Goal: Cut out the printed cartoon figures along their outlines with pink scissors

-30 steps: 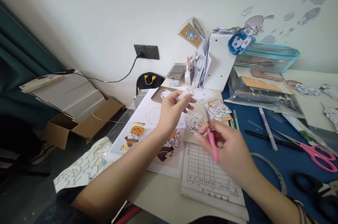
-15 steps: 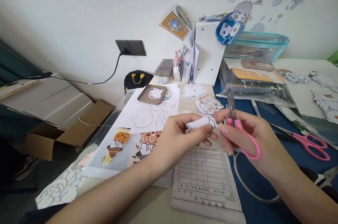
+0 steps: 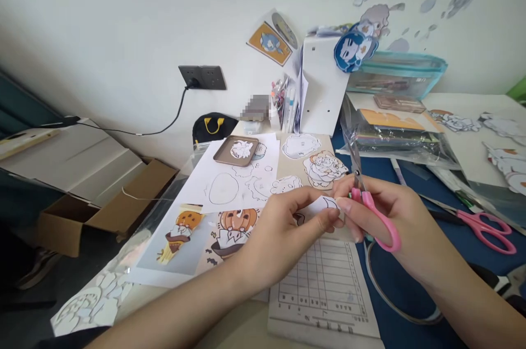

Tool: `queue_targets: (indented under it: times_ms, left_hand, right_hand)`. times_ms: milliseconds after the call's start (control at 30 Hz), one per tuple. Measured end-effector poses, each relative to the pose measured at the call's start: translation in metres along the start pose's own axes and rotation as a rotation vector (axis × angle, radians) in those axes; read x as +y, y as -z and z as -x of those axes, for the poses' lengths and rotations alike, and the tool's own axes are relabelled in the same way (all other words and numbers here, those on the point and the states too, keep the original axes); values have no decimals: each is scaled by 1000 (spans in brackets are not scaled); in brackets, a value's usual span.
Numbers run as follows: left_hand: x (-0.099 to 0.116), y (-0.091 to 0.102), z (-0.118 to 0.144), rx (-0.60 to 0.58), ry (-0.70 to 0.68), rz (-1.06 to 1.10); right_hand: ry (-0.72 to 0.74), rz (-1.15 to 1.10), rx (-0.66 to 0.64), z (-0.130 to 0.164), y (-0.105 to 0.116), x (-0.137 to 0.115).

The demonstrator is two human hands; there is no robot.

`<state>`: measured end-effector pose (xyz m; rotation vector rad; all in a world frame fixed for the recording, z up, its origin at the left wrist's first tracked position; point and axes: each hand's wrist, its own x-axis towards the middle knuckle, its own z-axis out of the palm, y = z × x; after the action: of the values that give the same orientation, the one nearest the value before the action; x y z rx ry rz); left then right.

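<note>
Left hand (image 3: 283,228) pinches a small paper cutout (image 3: 318,207) btwn thumb and fingertips, held up over the desk (image 3: 415,278), just above a ruled form (image 3: 324,289). Right hand (image 3: 390,212) is closed around pink scissors (image 3: 372,209), fingers thru the loops, blades pointing up and away, tips a bit apart; both hands nearly touching at the cutout.

Handling: the cutout looks thin, light and floppy, prob. tears or creases easily. Best pinched at the edge, close to the cut line, so it doesn't flap. Scissors stiff, small, sharp at the tips; hold by the loops only.

Count: 2 pink scissors, the held pair plus another pair (image 3: 482,223) lying at right on the desk. 1 metal tray (image 3: 236,150) w/ a cutout in it. 1 cardboard box (image 3: 107,206) at left. Printed cartoon pieces on the desk approx. 6, partly hidden so can't be sure.
</note>
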<state>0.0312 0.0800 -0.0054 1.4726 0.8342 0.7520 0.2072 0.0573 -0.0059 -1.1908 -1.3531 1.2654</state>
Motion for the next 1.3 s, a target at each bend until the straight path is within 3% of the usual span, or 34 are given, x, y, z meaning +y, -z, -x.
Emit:
queue_targets:
  times_ms: [200, 500, 633, 800, 933, 1067, 1167, 1300]
  left_hand:
    - [-7, 6, -8, 134, -69, -108]
    - [3, 2, -12, 330, -259, -82]
    - [32, -14, -25, 336, -331, 67]
    - [90, -33, -29, 278, -452, 233]
    - [122, -31, -19, 297, -602, 275]
    - [133, -17, -2, 327, -650, 225]
    - [136, -11, 10, 277, -593, 201]
    - [137, -10, 15, 165, -505, 376]
  right_hand:
    - [-26, 9, 74, -11, 2, 6]
    - [119, 8, 2, -15, 1, 8]
    - [219, 47, 39, -9, 4, -18]
    - [381, 69, 55, -5, -5, -87]
    - [479, 96, 84, 1, -9, -132]
    - [481, 156, 55, 11, -2, -141]
    - [456, 186, -53, 18, 13, -138]
    - [460, 183, -168, 20, 33, -135]
